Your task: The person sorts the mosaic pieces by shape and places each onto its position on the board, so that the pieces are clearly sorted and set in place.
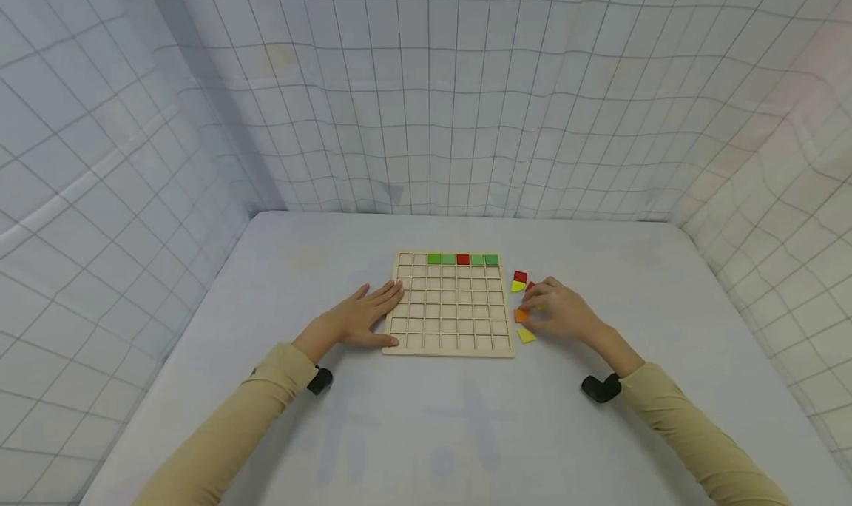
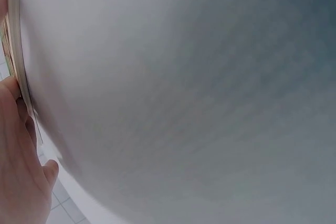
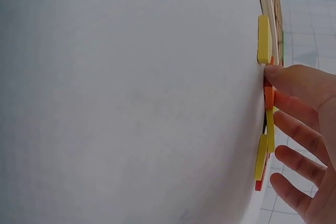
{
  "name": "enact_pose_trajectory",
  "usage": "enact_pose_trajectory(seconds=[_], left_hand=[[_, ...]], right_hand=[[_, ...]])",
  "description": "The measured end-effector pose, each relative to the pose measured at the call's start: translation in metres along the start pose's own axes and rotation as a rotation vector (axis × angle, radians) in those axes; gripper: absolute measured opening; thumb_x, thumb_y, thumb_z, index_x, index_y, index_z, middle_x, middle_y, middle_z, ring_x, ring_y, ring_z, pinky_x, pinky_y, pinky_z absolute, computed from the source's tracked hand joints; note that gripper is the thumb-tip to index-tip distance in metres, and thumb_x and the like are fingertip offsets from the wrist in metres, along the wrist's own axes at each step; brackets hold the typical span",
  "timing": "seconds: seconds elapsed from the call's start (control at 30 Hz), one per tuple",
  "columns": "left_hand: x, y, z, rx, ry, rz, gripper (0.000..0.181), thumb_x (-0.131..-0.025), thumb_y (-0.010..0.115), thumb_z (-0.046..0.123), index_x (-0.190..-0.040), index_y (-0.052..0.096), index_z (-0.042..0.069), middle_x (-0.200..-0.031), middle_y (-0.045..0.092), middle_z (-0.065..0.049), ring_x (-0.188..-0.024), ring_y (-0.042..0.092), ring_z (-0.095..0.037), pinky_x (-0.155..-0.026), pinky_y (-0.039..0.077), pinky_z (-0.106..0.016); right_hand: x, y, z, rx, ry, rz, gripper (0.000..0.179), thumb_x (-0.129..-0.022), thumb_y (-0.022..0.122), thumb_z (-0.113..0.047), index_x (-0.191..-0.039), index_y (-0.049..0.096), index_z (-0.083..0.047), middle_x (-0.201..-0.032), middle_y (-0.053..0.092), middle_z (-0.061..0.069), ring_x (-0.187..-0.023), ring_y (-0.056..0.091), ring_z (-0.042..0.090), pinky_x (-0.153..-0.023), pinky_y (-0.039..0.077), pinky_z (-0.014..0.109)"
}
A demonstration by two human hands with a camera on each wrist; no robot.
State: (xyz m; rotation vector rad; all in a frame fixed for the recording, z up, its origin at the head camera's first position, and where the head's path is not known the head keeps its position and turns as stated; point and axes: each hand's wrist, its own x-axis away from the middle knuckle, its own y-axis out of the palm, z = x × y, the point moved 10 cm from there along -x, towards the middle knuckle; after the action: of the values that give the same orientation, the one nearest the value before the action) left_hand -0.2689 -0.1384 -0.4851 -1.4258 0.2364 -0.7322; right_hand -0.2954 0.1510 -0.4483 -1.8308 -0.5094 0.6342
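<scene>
Pale wood makes the grid board (image 1: 449, 348), which lies on the white table (image 1: 413, 417). On its left edge my left hand (image 1: 362, 318) rests, fingers spread. Beside its right edge, my right hand (image 1: 560, 311) is at the orange tile (image 1: 521, 316); whether it pinches this tile, I cannot tell. Near it lies a yellow tile (image 1: 526, 336).

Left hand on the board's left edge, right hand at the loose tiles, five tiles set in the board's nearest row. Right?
One fix: the five tiles sit in the board's farthest row, not the nearest; head view shows it. Left hand on the left edge and right hand at the loose tiles stand.
</scene>
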Motion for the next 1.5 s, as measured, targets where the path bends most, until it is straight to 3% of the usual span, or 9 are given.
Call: enact_pose_trajectory(seconds=[0.33, 0.67, 1.2, 1.5], left_hand=[[0.000, -0.004, 0.003, 0.007, 0.018, 0.018, 0.095, -0.090, 0.052, 0.062, -0.155, 0.009, 0.007, -0.163, 0.006, -0.010, -0.151, 0.007, -0.027, -0.118, 0.008, -0.058], [0.003, 0.000, 0.004, 0.022, 0.014, 0.002, 0.097, -0.089, 0.050, 0.065, -0.155, 0.007, 0.008, -0.163, 0.003, -0.009, -0.151, 0.005, -0.026, -0.119, 0.007, -0.057], [0.001, 0.001, 0.004, 0.001, 0.033, -0.011, 0.097, -0.091, 0.048, 0.064, -0.155, 0.006, 0.005, -0.163, 0.001, -0.011, -0.151, 0.005, -0.028, -0.119, 0.009, -0.057], [0.000, 0.002, 0.004, -0.008, 0.024, -0.025, 0.097, -0.091, 0.047, 0.065, -0.155, 0.005, 0.005, -0.163, -0.001, -0.010, -0.151, 0.003, -0.027, -0.119, 0.008, -0.057]], right_hand=[[0.001, -0.005, 0.005, 0.005, 0.035, 0.022, 0.022, -0.077, 0.077, -0.024, -0.096, 0.078, -0.012, -0.102, 0.072, 0.004, -0.099, 0.056, 0.022, -0.083, 0.053, 0.040], [-0.004, -0.009, -0.002, -0.014, 0.043, 0.067, 0.024, -0.077, 0.079, -0.026, -0.097, 0.078, -0.014, -0.091, 0.072, -0.002, -0.089, 0.054, 0.016, -0.073, 0.051, 0.032], [-0.032, -0.017, -0.011, -0.022, 0.067, 0.102, 0.024, -0.081, 0.076, -0.028, -0.102, 0.077, -0.017, -0.092, 0.072, 0.000, -0.076, 0.054, 0.015, -0.060, 0.044, 0.023], [-0.050, -0.017, -0.021, -0.017, 0.039, 0.123, 0.027, -0.081, 0.076, -0.030, -0.102, 0.076, -0.014, -0.095, 0.074, 0.001, -0.084, 0.060, 0.019, -0.064, 0.050, 0.028]])
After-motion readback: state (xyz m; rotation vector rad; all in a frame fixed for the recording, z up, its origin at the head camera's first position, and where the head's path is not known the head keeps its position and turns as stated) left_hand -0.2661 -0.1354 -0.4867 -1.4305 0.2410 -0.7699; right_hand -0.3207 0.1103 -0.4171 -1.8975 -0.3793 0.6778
